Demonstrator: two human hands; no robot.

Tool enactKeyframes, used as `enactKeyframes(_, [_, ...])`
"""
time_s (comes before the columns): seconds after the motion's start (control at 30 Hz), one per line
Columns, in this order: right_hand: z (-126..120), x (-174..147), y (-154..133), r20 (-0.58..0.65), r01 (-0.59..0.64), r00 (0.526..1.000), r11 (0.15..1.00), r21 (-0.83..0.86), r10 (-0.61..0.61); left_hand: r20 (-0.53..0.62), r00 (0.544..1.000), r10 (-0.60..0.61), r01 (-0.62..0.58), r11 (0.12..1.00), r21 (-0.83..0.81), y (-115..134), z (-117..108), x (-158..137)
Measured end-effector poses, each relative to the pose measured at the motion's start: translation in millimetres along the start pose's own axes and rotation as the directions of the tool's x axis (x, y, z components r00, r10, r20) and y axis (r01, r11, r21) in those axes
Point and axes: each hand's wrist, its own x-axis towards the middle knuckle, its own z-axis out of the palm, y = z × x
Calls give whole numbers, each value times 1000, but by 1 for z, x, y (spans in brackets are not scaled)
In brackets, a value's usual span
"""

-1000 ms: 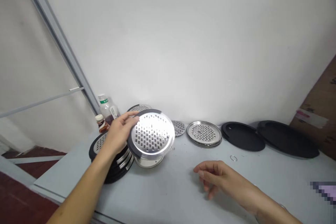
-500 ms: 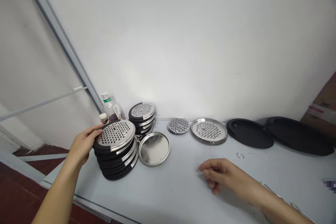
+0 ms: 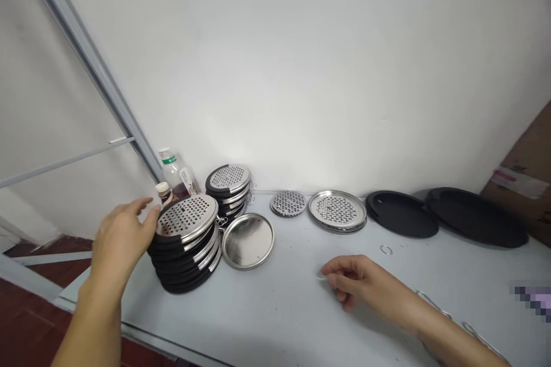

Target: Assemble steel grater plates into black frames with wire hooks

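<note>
My left hand (image 3: pixel 123 235) is raised with its fingers apart at the left edge of a tall stack of round graters (image 3: pixel 186 218). These have perforated steel tops and black rims, with small chains at the side. Beside the stack lies a round, shallow steel tray (image 3: pixel 248 241), its inside bare. My right hand (image 3: pixel 350 281) hovers over the table front, thumb and forefinger pinched together. A small pale piece shows at their tips, too small to name. Behind my right hand lies a thin metal ring (image 3: pixel 386 250).
On the table (image 3: pixel 275 327) stand a second grater stack (image 3: pixel 228 180), small perforated discs (image 3: pixel 288 203), a perforated plate on steel trays (image 3: pixel 338 210) and black round bases (image 3: pixel 402 215). Bottles (image 3: pixel 175 175) stand at the back left. Wire pieces (image 3: pixel 433 304) lie under my right forearm. A carton (image 3: pixel 523 178) is far right.
My left hand has come off the top of the grater stack towards the left. My right hand stays nearly in place, and a pale piece now shows at its fingertips. The view has shifted slightly.
</note>
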Motion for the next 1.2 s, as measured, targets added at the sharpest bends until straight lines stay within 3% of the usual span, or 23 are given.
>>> enactKeyframes(0.07, [-2,0,-1,-24,5,1000,1000,-14,-5,-234,968,88,-94,995,-15,31,-5,-20])
enactKeyframes(0.1, [-3,0,-1,-38,11,999,1000,-23,-11,-259,953,158,-187,978,-91,49,-3,-32])
enactKeyframes(0.17, [-5,1,0,-64,21,998,999,-42,-24,-40,917,397,-390,873,-292,86,10,-57])
enactKeyframes(0.2, [-6,2,1,-73,29,997,998,-48,-33,125,865,485,-416,835,-361,103,20,-68])
enactKeyframes(0.3, [-9,3,1,-88,38,995,998,-45,-42,404,740,538,-424,839,-341,137,54,-91])
enactKeyframes(0.4, [-11,3,0,-106,34,994,998,-49,-39,460,698,548,-455,837,-306,147,75,-96])
enactKeyframes(0.53, [-12,1,-2,-118,42,992,998,-55,-48,472,671,572,-498,819,-285,146,79,-94])
enactKeyframes(0.67, [-12,1,-1,-117,36,992,998,-60,-43,460,679,573,-519,817,-251,149,78,-95])
enactKeyframes(0.9, [-13,3,2,-109,54,992,997,-54,-60,390,737,552,-542,828,-147,150,77,-94])
enactKeyframes(1.03, [-17,4,2,-119,48,992,998,-43,-53,332,730,597,-585,797,-149,149,66,-98])
enactKeyframes(1.1, [-23,4,0,-138,63,988,998,-23,-65,228,679,698,-670,716,-199,153,58,-108])
enactKeyframes(1.13, [-26,4,0,-156,72,985,997,-20,-75,151,627,764,-729,644,-232,156,55,-115])
enactKeyframes(1.2, [-35,5,-1,-224,86,970,995,-46,-94,-18,478,878,-842,452,-296,166,53,-132])
